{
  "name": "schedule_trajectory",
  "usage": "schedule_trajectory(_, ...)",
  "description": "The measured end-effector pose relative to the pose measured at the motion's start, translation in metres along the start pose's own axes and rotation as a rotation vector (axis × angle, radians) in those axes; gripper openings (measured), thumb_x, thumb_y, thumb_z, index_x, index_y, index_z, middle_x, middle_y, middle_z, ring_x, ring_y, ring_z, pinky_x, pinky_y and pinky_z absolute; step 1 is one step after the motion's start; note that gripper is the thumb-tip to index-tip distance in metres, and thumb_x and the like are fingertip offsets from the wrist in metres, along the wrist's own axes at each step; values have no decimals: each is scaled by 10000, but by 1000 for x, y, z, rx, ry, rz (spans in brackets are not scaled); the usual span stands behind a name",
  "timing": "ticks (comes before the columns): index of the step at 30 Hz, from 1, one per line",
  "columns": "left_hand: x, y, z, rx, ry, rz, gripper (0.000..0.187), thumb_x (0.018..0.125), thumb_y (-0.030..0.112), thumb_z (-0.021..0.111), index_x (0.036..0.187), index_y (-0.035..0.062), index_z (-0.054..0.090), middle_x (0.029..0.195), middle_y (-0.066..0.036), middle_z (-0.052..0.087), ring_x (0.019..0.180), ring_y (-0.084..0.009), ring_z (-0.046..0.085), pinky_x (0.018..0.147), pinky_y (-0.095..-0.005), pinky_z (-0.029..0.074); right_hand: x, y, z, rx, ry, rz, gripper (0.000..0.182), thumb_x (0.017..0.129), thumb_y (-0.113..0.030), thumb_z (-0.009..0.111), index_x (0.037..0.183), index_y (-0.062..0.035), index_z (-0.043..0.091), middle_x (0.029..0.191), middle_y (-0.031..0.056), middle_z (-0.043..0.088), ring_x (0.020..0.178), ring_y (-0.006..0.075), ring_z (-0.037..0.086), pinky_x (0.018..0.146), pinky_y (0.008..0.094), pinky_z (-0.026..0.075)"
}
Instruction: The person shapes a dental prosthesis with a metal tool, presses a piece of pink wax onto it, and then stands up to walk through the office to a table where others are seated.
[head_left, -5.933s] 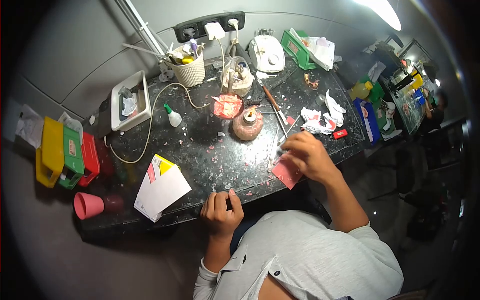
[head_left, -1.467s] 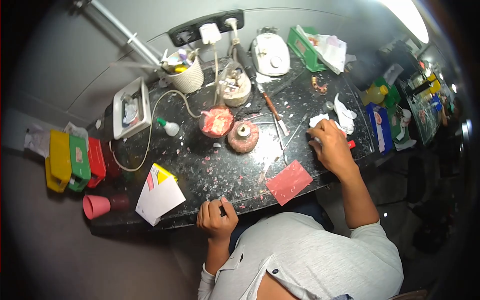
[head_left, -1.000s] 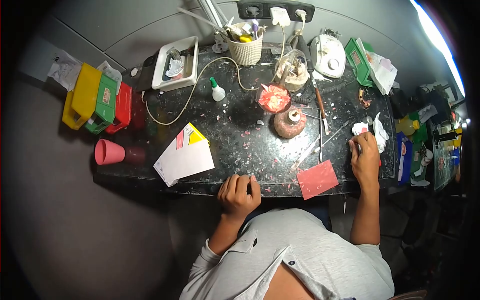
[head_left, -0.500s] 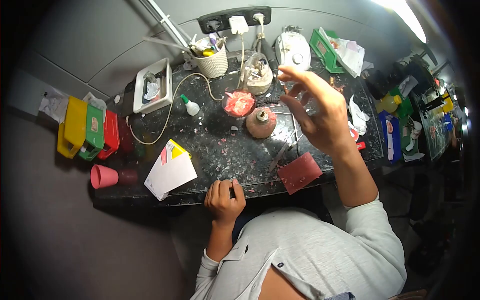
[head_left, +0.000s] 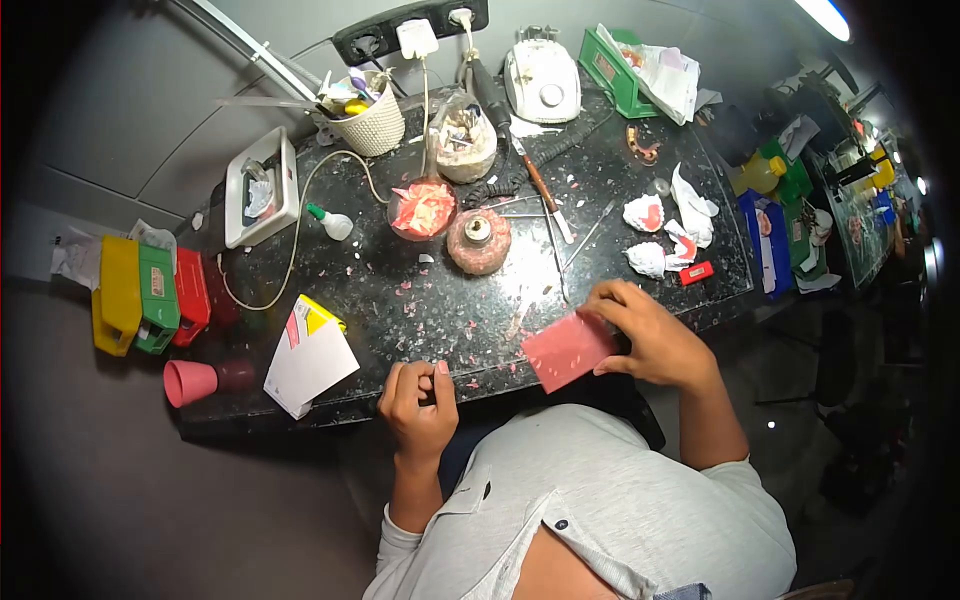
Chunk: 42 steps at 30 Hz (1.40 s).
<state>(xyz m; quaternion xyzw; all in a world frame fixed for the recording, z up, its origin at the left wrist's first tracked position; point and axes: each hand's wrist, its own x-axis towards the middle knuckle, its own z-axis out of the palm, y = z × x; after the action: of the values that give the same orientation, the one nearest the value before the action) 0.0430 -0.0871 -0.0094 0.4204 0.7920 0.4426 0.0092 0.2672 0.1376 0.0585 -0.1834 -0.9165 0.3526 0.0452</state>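
Spanning the centre of the frame, the black workbench supports the work. Right hand, right of lower centre: thumb and fingers stand apart across the right end of the pink wax sheet, touching it; grip firmness cannot be told. Left hand, lower centre, at the bench's front edge: fingers curl into a loose fist; contents cannot be told. The sheet is just below centre, one corner past the front edge. Glass burner: near centre. Dental casts: right of centre. Red block: beside the lower cast.
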Motion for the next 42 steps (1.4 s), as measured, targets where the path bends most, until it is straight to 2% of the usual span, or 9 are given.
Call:
schedule_trajectory(4, 31, 3, 2, 59, 38, 60, 47, 870, 10, 702, 881, -2, 658, 829, -93, 611, 657, -193, 541, 596, -310, 446, -2, 0, 8, 25, -6, 25, 698, 637, -130, 911, 1251, -40, 591, 1191, 134, 546, 1133, 346, 558, 974, 430, 468)
schedule_trajectory(9, 74, -11, 7, 322, 20, 102, 223, 868, 39, 701, 1085, -9, 708, 1047, -147, 642, 908, -348, 622, 836, -424, 496, 5, -2, 9, 16, 21, 2, 724, 628, -155, 917, 1262, -44, 585, 1211, 145, 547, 1142, 355, 560, 992, 432, 468)
schedule_trajectory(19, 93, -19, 11, 283, -158, 7, 76, 860, -6, 668, 893, 21, 605, 972, -135, 596, 946, -369, 596, 830, -472, 480, 0, 3, 10, 38, 76, -18, 701, 628, -154, 911, 1242, -46, 589, 1214, 146, 551, 1150, 358, 562, 1000, 435, 471)
schedule_trajectory(28, 93, -4, 9, 227, -62, 36, 127, 869, -83, 570, 938, 4, 509, 944, -169, 548, 891, -391, 578, 787, -493, 452, -1, 5, 14, 30, 84, -20, 709, 627, -170, 911, 1246, -48, 589, 1194, 152, 540, 1134, 355, 558, 1001, 434, 466)
schedule_trajectory(30, 103, 13, 2, 148, 29, 136, 88, 904, -67, 565, 932, -6, 508, 916, -171, 548, 835, -386, 574, 744, -472, 454, -1, 3, 11, 23, 33, -3, 721, 620, -184, 916, 1249, -40, 593, 1171, 154, 538, 1123, 350, 557, 1003, 433, 462)
schedule_trajectory(33, 130, 35, -3, -37, 194, 312, 69, 997, 18, 568, 947, -30, 562, 859, -120, 571, 715, -209, 540, 629, -315, 451, 0, 5, 12, -1, 30, -36, 718, 617, -192, 920, 1241, -32, 602, 1146, 146, 543, 1108, 342, 556, 1004, 429, 454)
schedule_trajectory(37, 157, 33, 2, -127, 124, 249, 68, 990, 40, 627, 975, -24, 611, 823, -35, 609, 671, -66, 506, 585, -244, 424, -1, 4, 12, -7, 42, -36, 705, 610, -193, 924, 1221, -31, 612, 1119, 143, 551, 1095, 339, 555, 993, 427, 455)
schedule_trajectory(40, 160, 27, 2, -258, 64, 155, 70, 997, 45, 627, 978, -22, 619, 824, 16, 595, 707, -40, 500, 623, -214, 408, -6, 8, 16, 22, 69, -23, 694, 613, -201, 926, 1213, -37, 618, 1130, 147, 547, 1086, 342, 557, 983, 429, 461)
schedule_trajectory(42, 160, 29, 2, -304, 110, 141, 47, 981, 15, 614, 967, -22, 639, 783, -52, 652, 664, -85, 568, 612, -276, 471, -8, 9, 19, 43, 94, -27, 694, 613, -203, 927, 1214, -41, 620, 1132, 146, 544, 1080, 343, 560, 978, 430, 464)
